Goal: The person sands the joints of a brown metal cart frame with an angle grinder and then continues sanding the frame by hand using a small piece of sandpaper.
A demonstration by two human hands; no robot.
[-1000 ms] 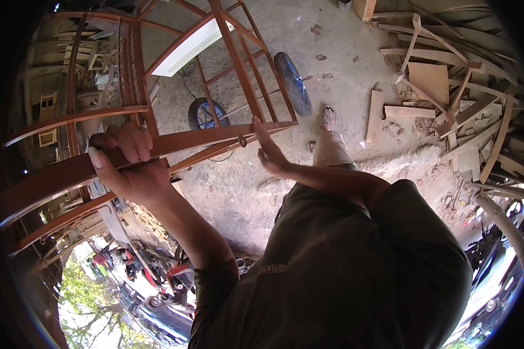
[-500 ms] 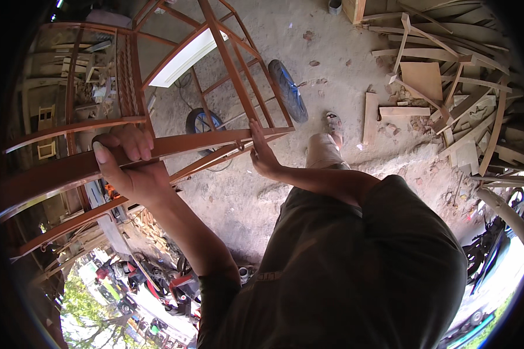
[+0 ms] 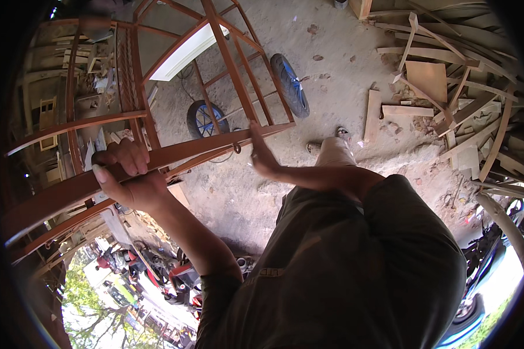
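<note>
A large red-brown metal frame of bars and struts stands over dusty ground. My left hand is wrapped around its long curved rail, thumb underneath and fingers over the top. Further right along the same rail, my right hand lies flat against the rail with straight fingers, next to a small ring hanging from it. My dark shirt fills the lower right of the view.
Two blue-rimmed wheels lie on the ground behind the frame. A heap of wood planks and offcuts sits at the right. My foot stands on the ground. Parked motorbikes and trees show lower left.
Both hands stay at the same spots on the rail. The view has shifted slightly, with the frame a little lower and the wood heap nearer the middle.
</note>
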